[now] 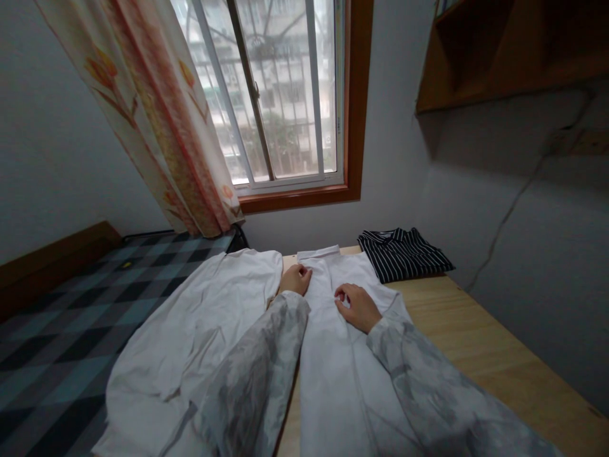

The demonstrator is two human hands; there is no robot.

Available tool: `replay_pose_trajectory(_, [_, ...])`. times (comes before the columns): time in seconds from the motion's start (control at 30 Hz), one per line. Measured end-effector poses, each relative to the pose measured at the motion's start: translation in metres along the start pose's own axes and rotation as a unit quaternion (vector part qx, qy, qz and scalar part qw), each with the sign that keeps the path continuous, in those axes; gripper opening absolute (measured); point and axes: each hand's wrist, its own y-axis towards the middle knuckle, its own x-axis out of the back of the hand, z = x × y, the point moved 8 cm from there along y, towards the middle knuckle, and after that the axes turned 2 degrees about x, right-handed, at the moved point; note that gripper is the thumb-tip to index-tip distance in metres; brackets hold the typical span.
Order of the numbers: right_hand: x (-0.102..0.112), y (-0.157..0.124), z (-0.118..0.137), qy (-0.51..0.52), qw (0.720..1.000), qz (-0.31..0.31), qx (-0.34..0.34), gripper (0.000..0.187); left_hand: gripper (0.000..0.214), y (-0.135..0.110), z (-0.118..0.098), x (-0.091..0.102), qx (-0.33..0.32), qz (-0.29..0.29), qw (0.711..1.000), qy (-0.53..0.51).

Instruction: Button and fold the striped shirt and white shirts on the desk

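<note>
A bed (71, 343) with a dark checked cover is filling the left side, and a pale wooden bench (457, 330) is standing beside it. A white cloth (166, 343) is spreading in loose wrinkles from the bed's side toward the bench. A white garment (328, 368) is lying lengthwise on the bench to the right of that cloth, its narrow band (318, 252) pointing toward the window (285, 95). A folded black shirt (404, 254) with white stripes is sitting at the bench's far end, just beside the garment and beyond the right hand (356, 306). That hand is bending over the garment's upper middle, thumb and fingers curling narrowly together; whether they are pinching cloth, I cannot tell. The left hand (295, 279) is curling at the garment's upper left edge, just below the band; its grip I cannot tell either.
</note>
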Motion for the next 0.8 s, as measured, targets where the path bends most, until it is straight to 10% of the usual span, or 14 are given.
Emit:
replay_pose_trajectory(0.53, [-0.003,-0.002,0.011,0.075,0.996,0.044,0.031,0.028,0.022,0.023,0.034,0.01,0.112,0.057,0.992,0.022])
replay_pose_trajectory(0.8, [-0.01,-0.001,0.001,0.054,0.997,0.051,0.005,0.006,0.02,0.029,0.028,0.008,0.162,-0.008,0.987,-0.005])
